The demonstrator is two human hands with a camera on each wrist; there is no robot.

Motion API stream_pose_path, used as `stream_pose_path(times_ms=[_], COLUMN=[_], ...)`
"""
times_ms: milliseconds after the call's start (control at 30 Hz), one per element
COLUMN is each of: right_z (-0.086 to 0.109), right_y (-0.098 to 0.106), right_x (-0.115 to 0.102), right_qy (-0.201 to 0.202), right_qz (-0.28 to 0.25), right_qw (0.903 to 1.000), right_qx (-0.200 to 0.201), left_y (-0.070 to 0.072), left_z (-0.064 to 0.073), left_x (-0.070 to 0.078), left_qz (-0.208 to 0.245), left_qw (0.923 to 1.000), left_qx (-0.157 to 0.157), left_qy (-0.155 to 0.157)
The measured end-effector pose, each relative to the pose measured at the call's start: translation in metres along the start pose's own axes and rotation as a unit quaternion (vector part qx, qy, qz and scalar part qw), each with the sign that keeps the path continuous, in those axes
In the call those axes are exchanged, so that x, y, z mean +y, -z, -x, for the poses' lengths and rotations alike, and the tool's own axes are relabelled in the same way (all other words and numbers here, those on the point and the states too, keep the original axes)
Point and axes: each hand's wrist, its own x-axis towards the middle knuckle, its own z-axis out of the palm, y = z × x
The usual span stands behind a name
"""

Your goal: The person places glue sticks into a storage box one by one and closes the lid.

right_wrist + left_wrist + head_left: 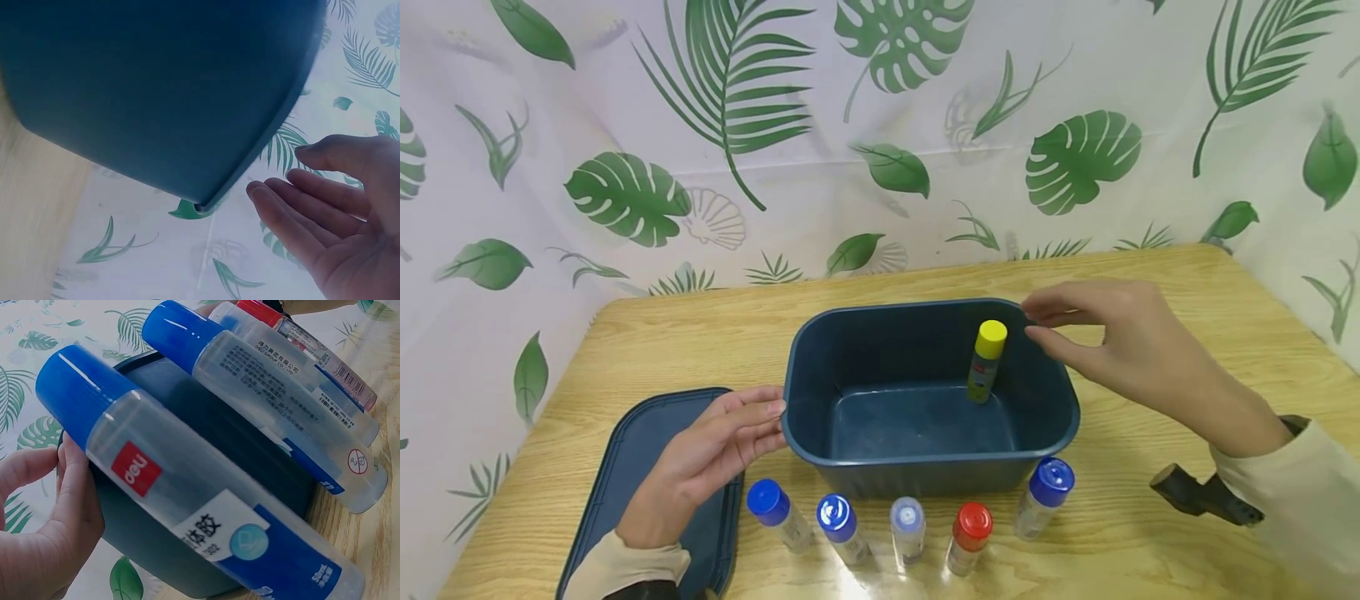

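Note:
A dark blue plastic bin (925, 479) stands on the table with a yellow-capped glue bottle (985, 367) upright inside, toward its right end. My left hand (715, 454) rests its fingertips against the bin's left outer wall at the rim. Over the bin's right back corner is my right hand (1120, 333), thumb and fingers apart with nothing between them; the right wrist view shows them just off the rim. In front of the bin stand several clear glue bottles: blue-capped ones (219, 512), a pale-capped one (907, 533) and a red-capped one (970, 537).
A dark blue lid (647, 442) lies flat on the wooden table (730, 333) at the left, partly under my left forearm. A leaf-patterned cloth (805, 183) hangs behind the table. A black strap with a camera mount (1206, 496) is on my right wrist.

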Motion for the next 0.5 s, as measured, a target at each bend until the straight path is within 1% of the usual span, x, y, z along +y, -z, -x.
stream_pose_path(times_ms=[300, 500], right_z=[0.013, 0.025], right_y=[0.009, 0.016], right_x=[-0.004, -0.009], right_qy=[-0.004, -0.017], right_qz=[0.007, 0.009], right_qw=[0.9995, 0.9990], right_qx=[0.031, 0.040], left_y=[0.001, 0.001], left_z=[-0.001, 0.001], left_x=[0.001, 0.001], left_qz=[-0.009, -0.013], left_qw=[0.9999, 0.9998], left_qx=[-0.006, 0.009], left_qy=[0.003, 0.009])
